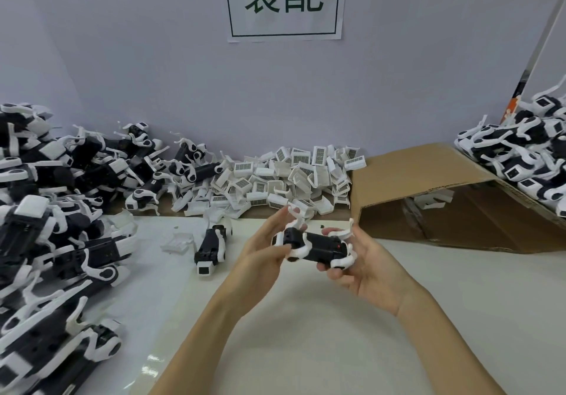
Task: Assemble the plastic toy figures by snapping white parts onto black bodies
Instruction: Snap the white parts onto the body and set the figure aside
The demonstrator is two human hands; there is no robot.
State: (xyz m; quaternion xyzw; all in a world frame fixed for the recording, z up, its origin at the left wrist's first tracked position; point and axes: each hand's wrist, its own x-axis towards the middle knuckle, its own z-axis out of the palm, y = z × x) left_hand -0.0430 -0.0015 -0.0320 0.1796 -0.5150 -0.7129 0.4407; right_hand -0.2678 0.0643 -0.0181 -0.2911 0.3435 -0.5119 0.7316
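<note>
Fingers (277,249) of my left hand (263,252) pinch one end of the toy figure (315,246), and my right hand (364,267) cradles the other end, fingers curled under it, above the desk (306,333). Just left lies another figure (211,250). Far behind sits a heap of white parts (284,180), with a cardboard box (444,201) at right.

Near centre and near right of the surface (367,348) is open, room to pass. Left side blocked by a big pile of figures (52,226). Far edge walled by loose white parts (291,180). Cardboard box (444,198) on its side blocks far right, more figures (526,152) stacked on it. One stray figure (211,249) and a loose white part (177,243) lie left of the hands (318,260).
</note>
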